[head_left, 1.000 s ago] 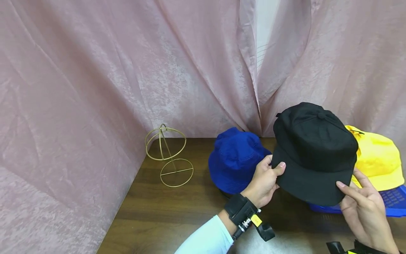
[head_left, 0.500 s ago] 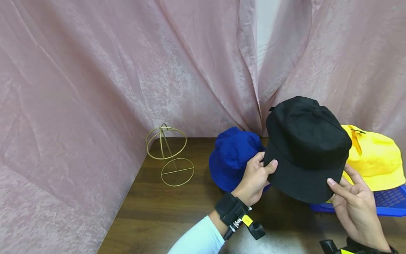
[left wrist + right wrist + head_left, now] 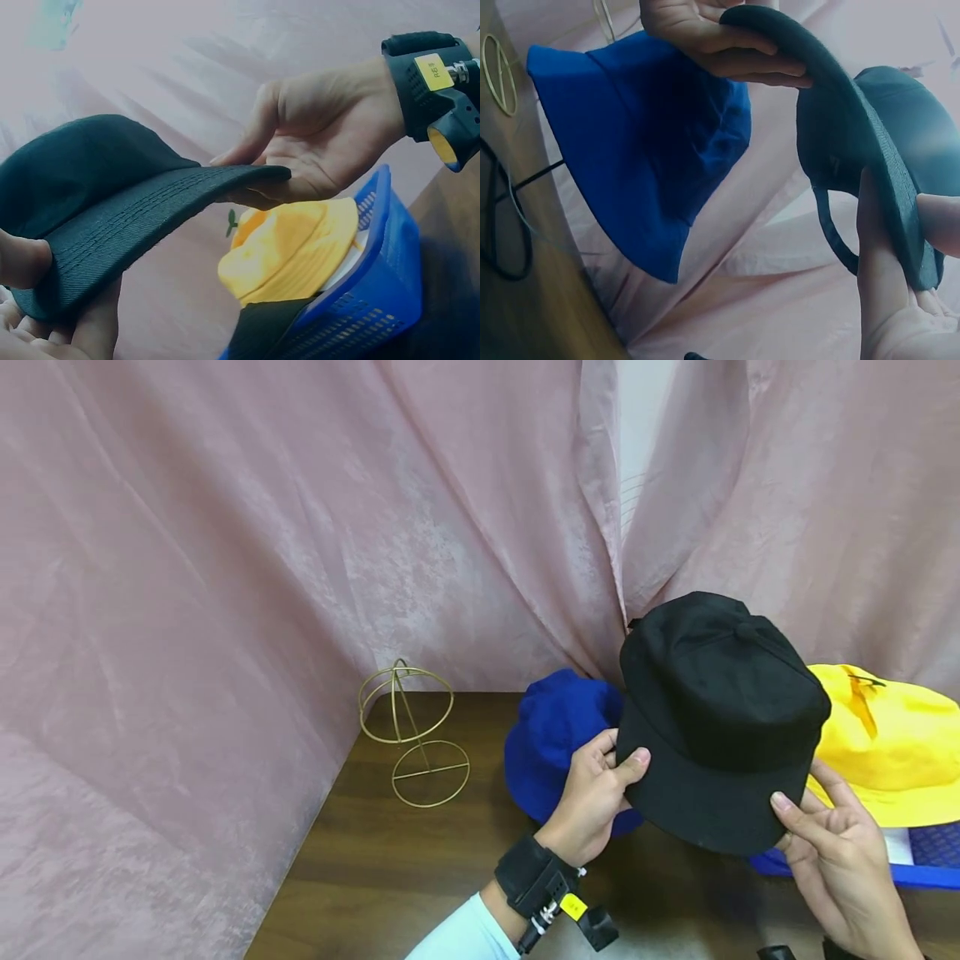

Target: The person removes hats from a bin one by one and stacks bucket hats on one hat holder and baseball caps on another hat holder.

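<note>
Cap [image 3: 723, 718], 1, black, hangs between 1 blue hat [image 3: 558, 735] and 1 basket [image 3: 401, 262] with 1 yellow hat [image 3: 900, 743], brim [image 3: 712, 810] pinched by left hand [image 3: 591, 793] and right hand [image 3: 843, 856]; 1 wire stand [image 3: 430, 769] stands apart

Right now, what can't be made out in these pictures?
Head view: blue hat, partly hidden behind the left hand and black cap.
Head view: yellow hat, its right end cut off by the edge.
Head view: any writing on yellow label, too small.
Right wrist view: right hand, cropped at edge.
</note>
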`<move>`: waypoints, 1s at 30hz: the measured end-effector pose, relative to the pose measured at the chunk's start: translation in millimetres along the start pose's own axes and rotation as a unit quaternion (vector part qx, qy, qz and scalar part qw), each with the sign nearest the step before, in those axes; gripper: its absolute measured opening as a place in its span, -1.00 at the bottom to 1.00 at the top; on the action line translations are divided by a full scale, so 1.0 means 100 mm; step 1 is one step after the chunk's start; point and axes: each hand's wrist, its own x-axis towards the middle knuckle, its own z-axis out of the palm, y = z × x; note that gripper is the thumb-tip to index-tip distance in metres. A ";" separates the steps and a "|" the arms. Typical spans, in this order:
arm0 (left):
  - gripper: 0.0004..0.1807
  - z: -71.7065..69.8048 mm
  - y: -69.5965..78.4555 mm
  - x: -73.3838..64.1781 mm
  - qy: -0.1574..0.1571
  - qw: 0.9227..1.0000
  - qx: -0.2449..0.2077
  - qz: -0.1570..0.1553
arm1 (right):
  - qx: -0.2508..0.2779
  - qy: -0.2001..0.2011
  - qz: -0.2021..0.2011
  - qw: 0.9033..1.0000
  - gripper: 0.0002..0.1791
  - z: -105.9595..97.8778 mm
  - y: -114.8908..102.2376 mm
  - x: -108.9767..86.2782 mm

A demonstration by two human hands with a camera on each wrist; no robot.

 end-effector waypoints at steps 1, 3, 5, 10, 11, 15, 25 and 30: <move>-0.86 0.00 0.01 -0.01 -0.002 1.000 0.002 0.004 | -0.006 0.001 -0.002 1.000 -0.30 0.01 0.00 0.00; -0.85 -0.02 0.05 -0.02 -0.005 1.000 0.003 0.010 | -0.012 0.000 -0.002 1.000 -0.31 0.04 -0.01 -0.01; -0.85 -0.04 0.09 -0.03 -0.006 1.000 0.006 0.017 | -0.012 -0.003 -0.001 1.000 -0.32 0.08 -0.01 -0.01; -0.82 -0.13 0.20 -0.06 -0.012 0.999 0.016 0.031 | -0.026 -0.008 0.003 1.000 -0.35 0.22 0.02 0.00; -0.81 -0.15 0.22 -0.06 -0.012 0.999 0.019 0.034 | -0.035 -0.007 0.004 0.999 -0.35 0.26 0.03 0.01; -0.76 -0.25 0.28 -0.08 -0.010 0.999 0.027 0.039 | -0.054 -0.011 0.000 0.998 -0.37 0.37 0.08 0.02; -0.70 -0.51 0.41 -0.11 0.021 0.999 0.020 0.046 | -0.122 -0.002 0.024 0.992 -0.34 0.67 0.23 0.08; -0.68 -0.64 0.46 -0.14 0.032 0.998 0.012 0.049 | -0.165 -0.011 0.040 0.985 -0.29 0.82 0.29 0.09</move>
